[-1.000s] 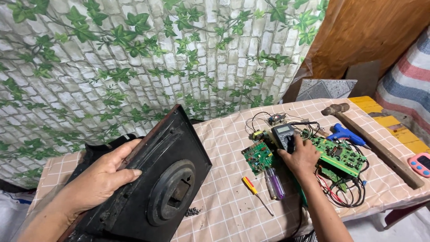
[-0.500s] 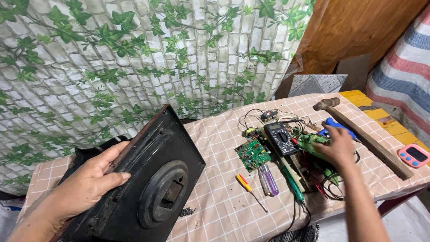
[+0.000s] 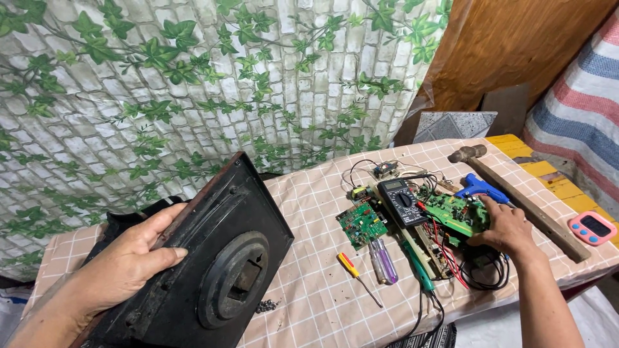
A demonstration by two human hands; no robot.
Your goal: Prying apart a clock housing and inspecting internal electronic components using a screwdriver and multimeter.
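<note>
Left hand (image 3: 132, 258) flat-gripping the tilted black base panel (image 3: 213, 270) at 8 o'clock. Right hand (image 3: 506, 227) curled over the green circuit board (image 3: 454, 214) at 3 o'clock; grasp unclear. Multimeter (image 3: 401, 201), screwdrivers (image 3: 367, 264), small board (image 3: 361, 225) between; hammer (image 3: 522, 200) beyond.

A makeshift home repair bench: circuit boards (image 3: 451, 214), a multimeter (image 3: 401, 201), screwdrivers (image 3: 382, 259) and a hammer (image 3: 516, 196) crowd a table with a checked cloth (image 3: 309, 193) before a leaf-patterned wall (image 3: 193, 90).
</note>
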